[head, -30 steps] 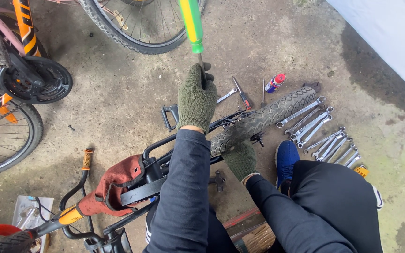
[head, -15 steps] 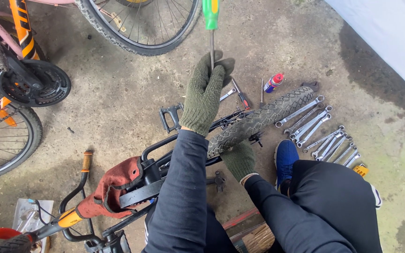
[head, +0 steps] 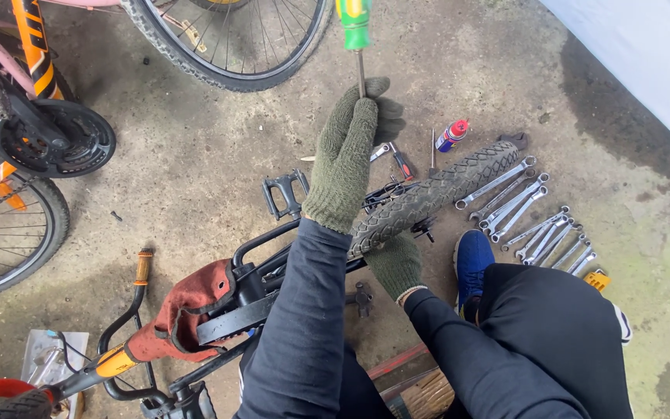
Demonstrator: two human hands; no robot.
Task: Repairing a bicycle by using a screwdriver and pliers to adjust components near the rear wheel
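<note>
Left hand [head: 347, 159], in an olive knit glove, is raised above the small knobby tyre [head: 428, 198]. Its grip is clamped on the bare shaft of a screwdriver [head: 356, 35], green-and-yellow handle up, tip hidden inside the glove.

Right hand [head: 395, 264], same kind of glove, sits just below the tyre, pressed against the wheel's underside. Fingers are hidden behind the rubber, so I cannot tell whether that grip is closed on anything.

The tyre belongs to a small bicycle lying on its side on the concrete floor [head: 195, 163]. Its black pedal [head: 282, 194] is just left of the tyre, and the red worn saddle [head: 184, 310] is further down-left.

Right of the tyre is a row of combination wrenches [head: 529, 217]. Just above it are a red-capped spray can [head: 452, 135] and a few small hand tools. Well up-left of the tyre is a larger bicycle wheel [head: 226, 39].

Judgement: the step in hand looks like wheel or tyre work, with the screwdriver being re-gripped mid-air, off the workpiece. Holding it by the shaft gives no torque. The next move calls for shifting the left grip up to the handle, then bringing the tip down to the tyre while the right hand steadies the wheel.
</note>
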